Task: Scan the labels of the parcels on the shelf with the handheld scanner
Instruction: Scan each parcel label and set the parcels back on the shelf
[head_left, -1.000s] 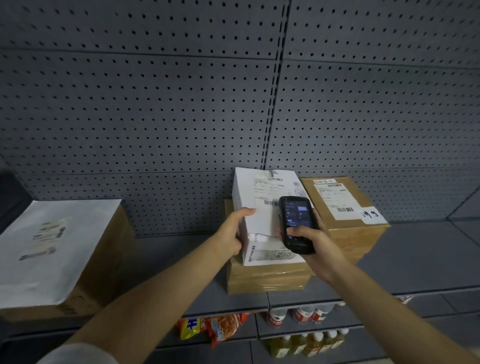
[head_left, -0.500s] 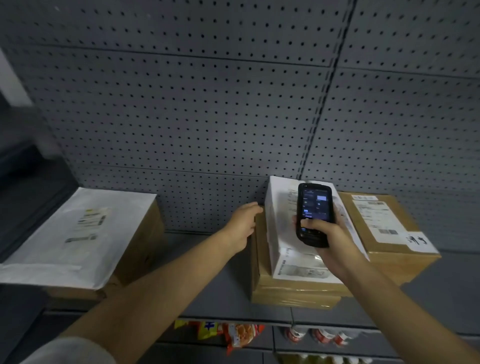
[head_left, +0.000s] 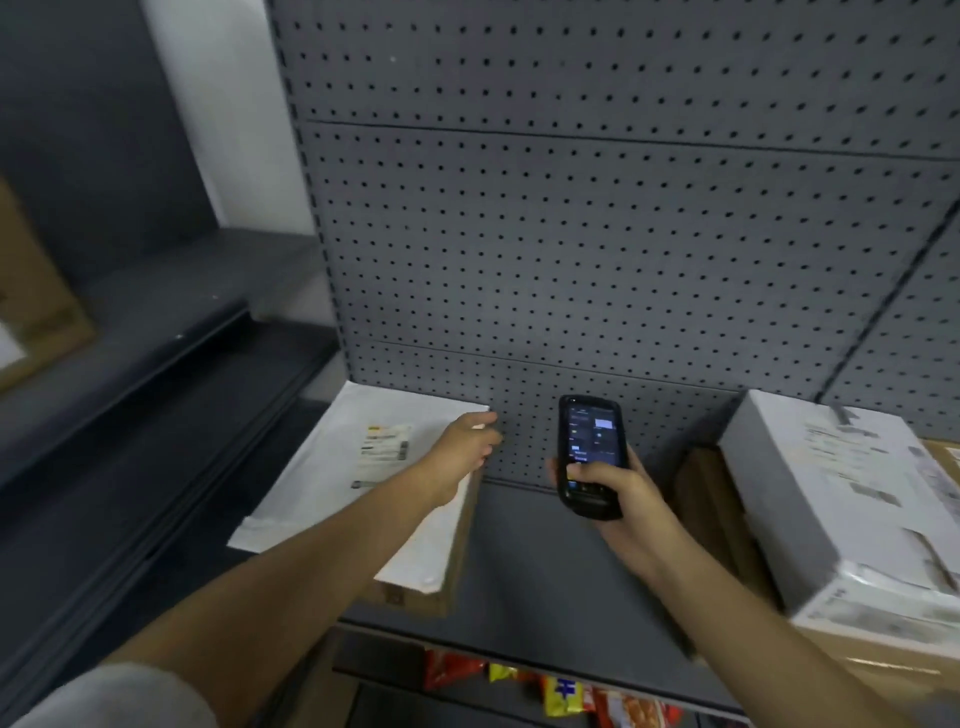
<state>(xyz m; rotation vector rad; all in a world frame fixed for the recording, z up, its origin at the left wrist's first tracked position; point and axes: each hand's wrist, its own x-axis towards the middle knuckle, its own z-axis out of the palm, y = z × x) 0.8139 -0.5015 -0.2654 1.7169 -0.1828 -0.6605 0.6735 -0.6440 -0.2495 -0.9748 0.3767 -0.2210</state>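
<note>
Head view puts us over a grey metal shelf (head_left: 545, 571) backed by perforated panel. Our right hand (head_left: 618, 493) is wrapped around the black handheld scanner (head_left: 589, 454), thumb on its lower face, screen lit and tilted up toward us, held above the bare stretch of shelf between two parcels. Our left hand (head_left: 462, 452) reaches forward with the arm nearly straight, fingers loosely curled over the far right edge of the flat white mailer bag (head_left: 363, 483), which lies on a brown cardboard box (head_left: 441, 577); whether the fingers truly grip that edge, we cannot tell. The mailer's small printed label (head_left: 384, 447) sits just left of that hand. To the right lies a white wrapped box (head_left: 852, 499) on top of more cardboard.

We judge the risks to be these: the scanner points between parcels, not at a label, so a trigger press may read nothing; the left wrist could shade or cover the label; and tugging the mailer, which overhangs its box, could slide it off.
</note>
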